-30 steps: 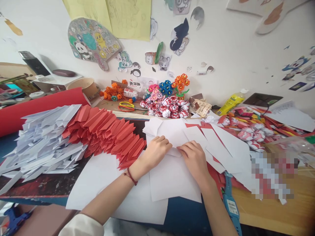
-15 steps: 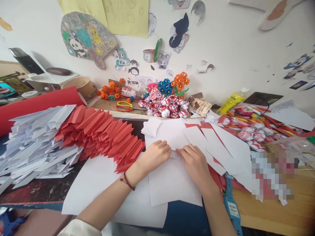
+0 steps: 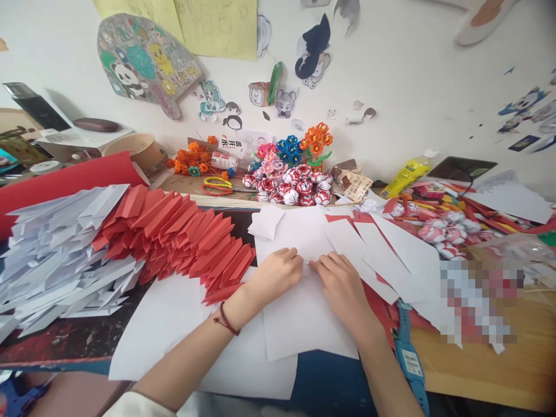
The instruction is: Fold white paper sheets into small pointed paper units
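My left hand point(image 3: 278, 271) and my right hand point(image 3: 339, 281) face each other over white paper sheets point(image 3: 310, 324) at the middle of the table. Both are closed, fingertips pinching a small piece of white paper point(image 3: 306, 270) between them; much of it is hidden by the fingers. Just beyond my left hand lies a small stack of folded white paper point(image 3: 266, 222). Cut white sheets point(image 3: 386, 255) fan out to the right, with red paper point(image 3: 382, 298) showing beneath. Left of my hands stand long rows of folded red paper strips point(image 3: 182, 231) and folded white paper strips point(image 3: 65, 249).
Red-and-white paper flowers point(image 3: 295, 186) fill the back ledge near yellow-handled scissors point(image 3: 217, 184). A red paper roll point(image 3: 65, 188) lies at the far left. A yellow bottle point(image 3: 408, 174) lies back right. A blue watch point(image 3: 409, 353) rests by my right forearm.
The small paper between my fingers shows less than before. My hands stay in nearly the same place, the right one slightly higher; the view has shifted a little.
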Available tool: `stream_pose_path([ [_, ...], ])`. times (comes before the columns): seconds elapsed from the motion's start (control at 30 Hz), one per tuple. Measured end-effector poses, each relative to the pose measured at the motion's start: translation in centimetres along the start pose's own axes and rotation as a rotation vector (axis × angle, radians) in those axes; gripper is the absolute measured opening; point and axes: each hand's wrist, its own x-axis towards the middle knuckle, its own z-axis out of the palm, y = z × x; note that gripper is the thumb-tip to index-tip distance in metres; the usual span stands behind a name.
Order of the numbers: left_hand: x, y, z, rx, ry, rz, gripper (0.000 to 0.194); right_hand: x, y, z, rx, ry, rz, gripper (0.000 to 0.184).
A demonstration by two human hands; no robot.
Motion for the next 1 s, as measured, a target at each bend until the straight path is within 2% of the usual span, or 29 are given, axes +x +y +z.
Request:
stream_pose_path([
  [0.17, -0.2, 0.4, -0.1, 0.028, -0.003, 0.023, 0.02, 0.2, -0.6, -0.7, 0.016, -0.03, 0.057, 0.036],
  [0.4, -0.3, 0.4, -1.2, 0.002, 0.008, -0.065, 0.015, -0.1, -0.7, -1.1, 0.032, -0.042, 0.122, 0.043],
  [0.53, -0.4, 0.6, -1.4, -0.031, 0.018, -0.098, 0.021, -0.2, -0.7, -1.3, 0.059, -0.056, 0.143, 0.051],
  [0.7, -0.4, 0.7, -1.0, -0.055, 0.027, -0.133, 0.022, -0.3, -1.0, -1.2, 0.006, -0.06, 0.22, 0.041],
  [1.0, -0.5, 0.4, -0.7, -0.072, -0.004, -0.194, 0.018, -0.6, -0.8, -0.5, 0.05, -0.017, 0.29, 0.042],
])
